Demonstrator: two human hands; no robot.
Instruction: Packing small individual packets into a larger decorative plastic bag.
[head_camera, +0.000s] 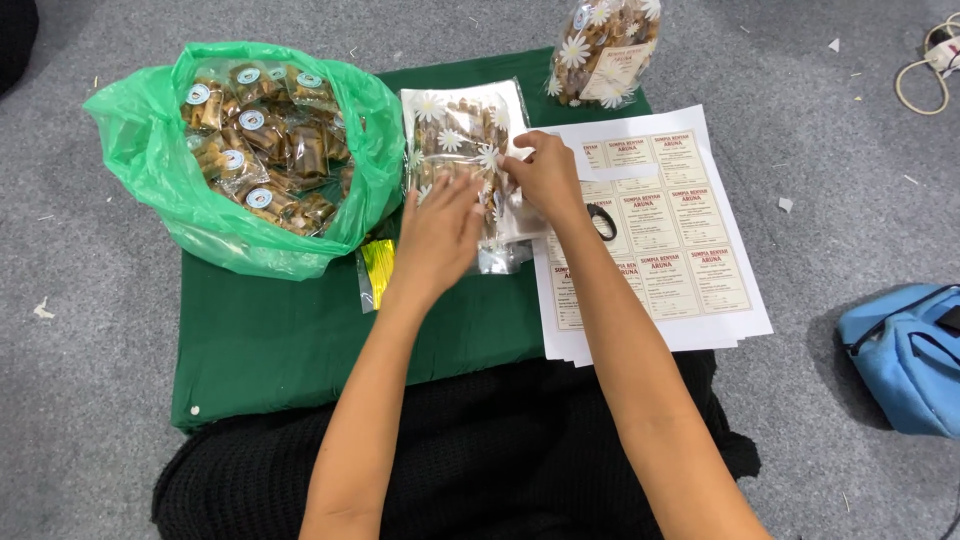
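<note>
A clear daisy-printed snack pouch (455, 140) filled with brown rolls lies flat on the green cloth (280, 340). My left hand (440, 235) rests flat on the pouch's lower half, fingers spread. My right hand (548, 180) pinches at the pouch's right edge, touching a pale label there. Right of my hands lies a white sheet of printed labels (690, 240), and a black scissors handle (603, 222) shows under my right wrist.
A green plastic bag (140, 150) of several small wrapped snack packs sits at the left. A filled, labelled daisy pouch (605, 50) stands at the back. Yellow twist ties (377, 270) lie by the bag. A blue bag (905, 350) lies on the grey carpet at right, a white cable (925, 70) at the top right.
</note>
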